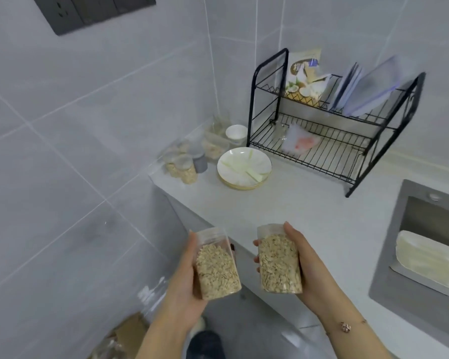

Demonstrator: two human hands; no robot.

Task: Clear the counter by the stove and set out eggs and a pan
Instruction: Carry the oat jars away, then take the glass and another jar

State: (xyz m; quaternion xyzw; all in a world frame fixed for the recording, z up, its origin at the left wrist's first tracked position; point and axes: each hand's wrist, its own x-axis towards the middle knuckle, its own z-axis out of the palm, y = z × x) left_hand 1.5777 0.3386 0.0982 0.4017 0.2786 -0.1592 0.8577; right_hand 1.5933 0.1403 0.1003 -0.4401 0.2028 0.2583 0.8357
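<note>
Mid-clearing, likely: left hand (186,278) and right hand (305,268), apart at lower centre, each gripping a clear oat jar (217,265) (279,263) above the counter (309,203) edge; next, setting both beside jars (182,164) at centre; no eggs or pan visible.

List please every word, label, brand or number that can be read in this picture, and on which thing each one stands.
None can be read with certainty.
Pouch on the upper shelf of the dish rack: it carries large print near its top, too blurred to read.
Left jar of oats in the left hand: no label shows.
Right jar of oats in the right hand: no label shows.
Wall socket panel: no marking legible.
</note>
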